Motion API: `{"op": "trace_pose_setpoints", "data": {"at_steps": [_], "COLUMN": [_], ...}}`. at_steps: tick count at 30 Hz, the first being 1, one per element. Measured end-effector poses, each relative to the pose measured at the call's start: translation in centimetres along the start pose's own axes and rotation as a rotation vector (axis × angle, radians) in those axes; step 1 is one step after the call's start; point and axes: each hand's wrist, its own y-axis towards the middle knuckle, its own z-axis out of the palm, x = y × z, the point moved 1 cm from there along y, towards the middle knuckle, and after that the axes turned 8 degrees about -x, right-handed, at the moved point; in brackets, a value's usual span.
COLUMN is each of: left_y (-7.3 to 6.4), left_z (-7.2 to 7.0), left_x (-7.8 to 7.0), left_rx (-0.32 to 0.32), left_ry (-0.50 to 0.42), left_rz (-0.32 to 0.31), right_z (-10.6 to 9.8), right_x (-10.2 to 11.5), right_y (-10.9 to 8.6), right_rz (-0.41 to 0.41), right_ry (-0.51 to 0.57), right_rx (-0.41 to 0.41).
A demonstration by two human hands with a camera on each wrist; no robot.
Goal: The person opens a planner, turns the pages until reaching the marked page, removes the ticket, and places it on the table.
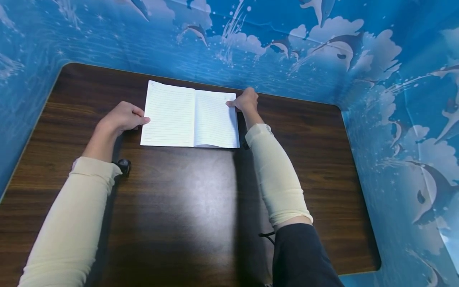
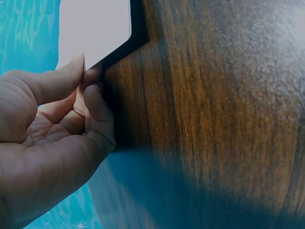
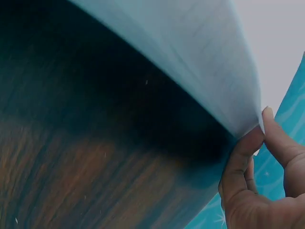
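An open notebook [image 1: 170, 115] with lined white pages is spread near the far edge of the table. My left hand [image 1: 125, 115] pinches its left edge, thumb on top of the page and fingers curled beneath; in the left wrist view the thumb [image 2: 66, 81] presses on the pale page [image 2: 95, 28]. At the notebook's right edge, near the upper corner, my right hand [image 1: 245, 100] pinches the paper between thumb and forefinger. The right wrist view shows the pinched sheet [image 3: 205, 52] bowed above the dark tabletop.
The brown wood-grain table [image 1: 172, 223] has rounded corners. A blue curtain [image 1: 150, 44] printed with dolphins and waves surrounds it at the back and sides. Cream sleeves [image 1: 79, 207] cover both forearms, and a small black device [image 1: 124, 166] sits at the left wrist.
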Motion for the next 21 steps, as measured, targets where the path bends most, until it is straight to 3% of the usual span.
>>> {"op": "trace_pose_setpoints", "data": {"at_steps": [21], "left_y": [0.1], "left_z": [0.1], "left_x": [-0.3], "left_rx": [0.017], "left_ry": [0.029], "left_rz": [-0.019], "right_z": [-4.3], "right_x": [0.5], "right_y": [0.8], "right_rz": [-0.053], "right_ry": [0.196], "right_rx": [0.278]}}
